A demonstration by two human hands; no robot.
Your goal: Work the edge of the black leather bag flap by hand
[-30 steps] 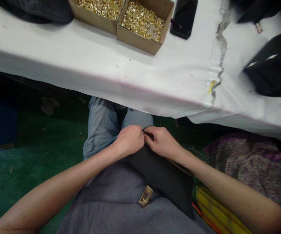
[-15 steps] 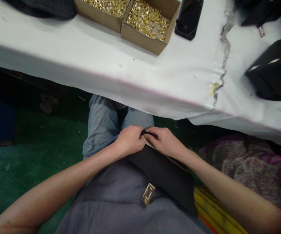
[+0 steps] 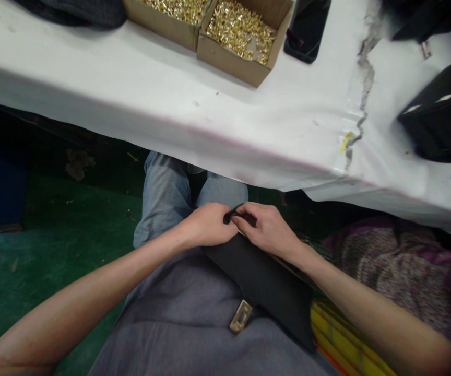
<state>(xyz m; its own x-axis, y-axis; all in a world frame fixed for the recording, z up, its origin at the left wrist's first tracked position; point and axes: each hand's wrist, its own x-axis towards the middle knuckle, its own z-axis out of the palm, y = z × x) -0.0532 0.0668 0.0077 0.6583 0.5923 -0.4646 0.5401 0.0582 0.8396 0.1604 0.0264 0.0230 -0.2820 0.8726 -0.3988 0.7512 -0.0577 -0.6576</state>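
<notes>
A black bag [image 3: 264,282] lies tilted across my lap, with a gold clasp plate [image 3: 241,316] hanging from its flap edge. At the bag's upper left corner my left hand [image 3: 212,224] is closed round a dark strap or loop end. My right hand [image 3: 264,227] pinches the same corner from the other side, its thumb and fingers curled round the black strap. The two hands touch or nearly touch. What lies between the fingertips is too small to make out.
On the white-covered table [image 3: 163,89] stand two cardboard boxes of small gold parts [image 3: 239,31], a black phone [image 3: 307,28] and a glossy black bag [image 3: 444,115]. A dark cloth item lies at the upper left. Yellow material [image 3: 343,334] and patterned fabric [image 3: 390,271] are at right.
My right hand has shifted slightly, its fingers more arched over the strap. The clasp plate hangs a little lower and has turned. The view has moved slightly.
</notes>
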